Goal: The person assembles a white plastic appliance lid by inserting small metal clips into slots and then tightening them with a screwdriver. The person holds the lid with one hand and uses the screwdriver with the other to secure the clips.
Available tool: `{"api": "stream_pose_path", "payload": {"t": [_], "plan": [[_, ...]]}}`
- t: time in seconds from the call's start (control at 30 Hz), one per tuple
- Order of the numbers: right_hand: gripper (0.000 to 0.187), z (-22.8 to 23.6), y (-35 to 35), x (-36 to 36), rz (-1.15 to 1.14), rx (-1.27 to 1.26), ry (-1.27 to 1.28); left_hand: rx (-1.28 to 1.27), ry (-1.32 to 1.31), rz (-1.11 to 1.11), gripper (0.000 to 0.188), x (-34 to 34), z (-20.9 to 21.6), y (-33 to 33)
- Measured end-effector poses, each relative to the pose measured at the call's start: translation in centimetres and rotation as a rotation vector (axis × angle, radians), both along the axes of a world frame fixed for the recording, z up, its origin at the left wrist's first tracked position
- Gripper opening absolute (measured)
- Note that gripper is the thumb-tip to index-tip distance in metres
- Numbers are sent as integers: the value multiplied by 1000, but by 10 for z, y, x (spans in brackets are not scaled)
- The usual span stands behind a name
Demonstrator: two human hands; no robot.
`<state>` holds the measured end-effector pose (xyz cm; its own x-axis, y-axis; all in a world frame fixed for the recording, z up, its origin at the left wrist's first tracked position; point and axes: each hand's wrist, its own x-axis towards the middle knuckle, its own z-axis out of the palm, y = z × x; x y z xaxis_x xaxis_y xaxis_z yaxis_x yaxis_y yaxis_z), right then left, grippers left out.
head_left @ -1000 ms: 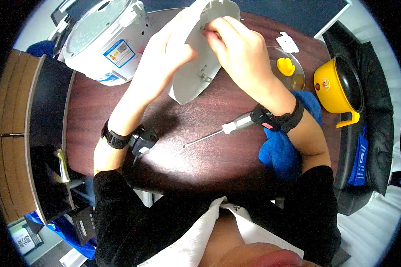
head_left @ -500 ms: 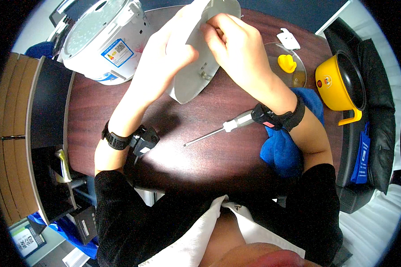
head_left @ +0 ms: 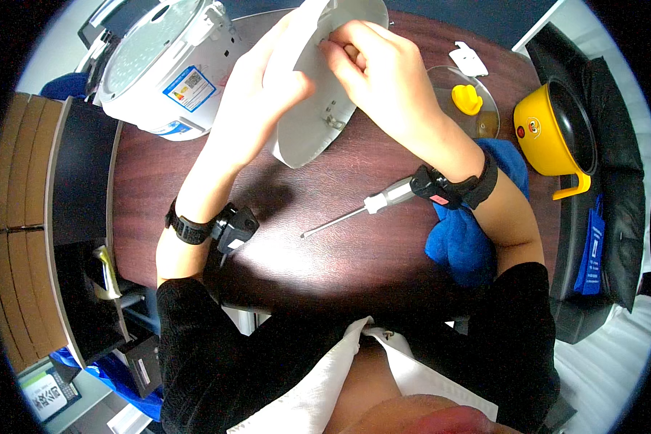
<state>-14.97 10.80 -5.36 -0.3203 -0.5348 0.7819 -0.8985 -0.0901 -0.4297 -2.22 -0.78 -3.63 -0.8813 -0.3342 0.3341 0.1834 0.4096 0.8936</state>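
Note:
A curved white shell-like panel (head_left: 312,124) is tilted up above the far middle of the table, its inner face showing small metal fittings near the lower edge. My left hand (head_left: 266,94) grips its left side, thumb over the inner face and the other fingers mostly hidden behind. Against the upper inner face, the fingers of my right hand (head_left: 385,71) are curled and pinched together; what sits between them is hidden. Below, a screwdriver (head_left: 389,198) with a pale grey handle lies on the table, its handle end beside my right wrist strap and its tip toward the left.
A white rice cooker (head_left: 152,83) stands at the far left. Right of my hands are a glass lid with a yellow knob (head_left: 467,100), a small white plastic part (head_left: 469,59) and a blue cloth (head_left: 461,246) under my forearm. A yellow pot (head_left: 546,134) sits beyond the right edge.
My right fingertips have shifted very slightly left along the panel, and the whole view has moved a little. Both hands keep their grips; the screwdriver lies as before.

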Motion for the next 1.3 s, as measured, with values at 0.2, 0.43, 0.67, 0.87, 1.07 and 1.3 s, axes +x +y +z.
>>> {"api": "stream_pose_path", "payload": {"t": [0.2, 0.43, 0.67, 0.87, 1.07, 1.3], "plan": [[17, 0, -1, 1, -26, 0, 26, 6, 6, -8, 63, 1, 3, 5], [16, 0, 0, -8, 41, 63, 64, 14, -35, -20, 63, 2, 2, 1], [11, 10, 10, -2, -78, 124, 263, 49, -43, -8, 60, 2, 2, 0], [19, 3, 0, -3, 56, 81, -179, 6, -54, -6, 60, 2, 3, 5], [19, 3, 2, -7, 123, 93, -204, 0, -41, -19, 61, 2, 6, 6], [14, 10, 10, -9, -19, 66, 292, -4, -16, -19, 62, 2, 1, 6]]}}
